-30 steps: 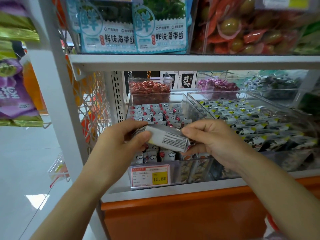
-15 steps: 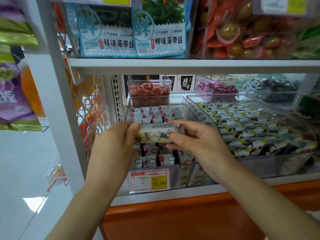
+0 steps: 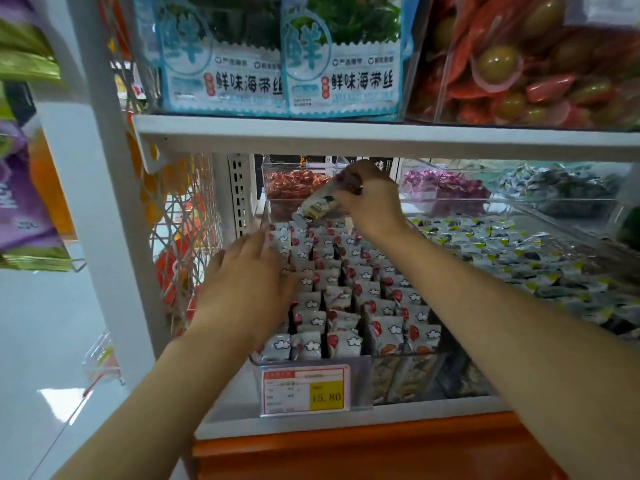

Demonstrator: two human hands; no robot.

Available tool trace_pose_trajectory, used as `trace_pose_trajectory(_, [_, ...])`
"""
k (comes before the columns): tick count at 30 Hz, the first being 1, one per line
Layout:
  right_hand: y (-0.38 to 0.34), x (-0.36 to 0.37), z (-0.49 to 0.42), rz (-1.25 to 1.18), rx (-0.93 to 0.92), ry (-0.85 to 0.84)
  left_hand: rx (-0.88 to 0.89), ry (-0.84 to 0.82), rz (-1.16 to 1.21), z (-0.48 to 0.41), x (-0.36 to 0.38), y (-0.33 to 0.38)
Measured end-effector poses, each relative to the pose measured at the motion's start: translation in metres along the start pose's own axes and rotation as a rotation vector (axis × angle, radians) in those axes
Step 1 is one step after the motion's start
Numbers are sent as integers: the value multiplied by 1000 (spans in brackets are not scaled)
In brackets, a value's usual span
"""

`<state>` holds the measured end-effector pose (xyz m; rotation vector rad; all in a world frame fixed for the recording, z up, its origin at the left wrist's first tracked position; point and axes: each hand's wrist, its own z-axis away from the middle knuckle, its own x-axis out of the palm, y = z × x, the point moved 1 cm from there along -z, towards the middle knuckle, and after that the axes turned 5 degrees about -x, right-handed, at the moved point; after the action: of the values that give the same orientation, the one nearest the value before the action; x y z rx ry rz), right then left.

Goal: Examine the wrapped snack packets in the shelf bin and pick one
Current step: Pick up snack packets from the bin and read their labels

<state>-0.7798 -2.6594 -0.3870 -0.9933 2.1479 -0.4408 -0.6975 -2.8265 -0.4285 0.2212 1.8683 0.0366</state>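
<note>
White and red packets [image 3: 346, 296] fill the clear bin [image 3: 398, 356] in rows, too many for us to count. One packet [image 3: 317, 206] is no longer in both our hands near us. Now only our right hand [image 3: 372, 202] pinches it, tilted, above the far end of the bin. Our left hand [image 3: 249, 275] is off it and lies flat, fingers straight, on the left rows. We think this one goes back, so none is picked yet. We count one lifted packet, two hands, one yellow price tag [image 3: 304, 390] and two blue bags [image 3: 341, 60] up above.
</note>
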Motion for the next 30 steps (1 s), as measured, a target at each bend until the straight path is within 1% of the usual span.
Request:
trace_pose_trajectory(5, [13,28,-25,319,-190,-252,-14,48,177,0,9,0])
trace_pose_trajectory(9, [12,38,-36,359,-204,-421,-13,64,229,0,13,-1])
trace_pose_trajectory(13, [17,55,-26,333,-168,-536,-7,79,248,-2,16,-2])
trace_pose_trajectory(14, [20,61,-22,358,-176,-593,-6,80,255,-1,17,-2])
trace_pose_trajectory(16, [24,68,-17,505,-219,-694,-3,88,271,-1,18,-2])
trace_pose_trajectory(17, [25,69,-18,534,-223,-701,1,94,279,-1,19,-3])
trace_pose_trajectory(18, [26,69,-22,509,-212,-683,3,100,288,-1,20,-3])
trace_pose_trajectory(20, [25,67,-32,370,-139,-600,1,103,302,-1,21,-2])
trace_pose_trajectory(22, [27,70,-43,366,-114,-499,-2,108,310,0,21,-2])
trace_pose_trajectory(23, [28,74,-47,414,-120,-481,-4,115,311,-1,21,-2])
trace_pose_trajectory(25, [31,85,-51,559,-137,-498,-4,123,315,-1,22,-2])
trace_pose_trajectory(28, [30,97,-48,834,-245,-500,-4,124,323,-2,22,-2])
trace_pose_trajectory(30, [28,101,-46,911,-292,-525,-6,126,336,-1,22,-2])
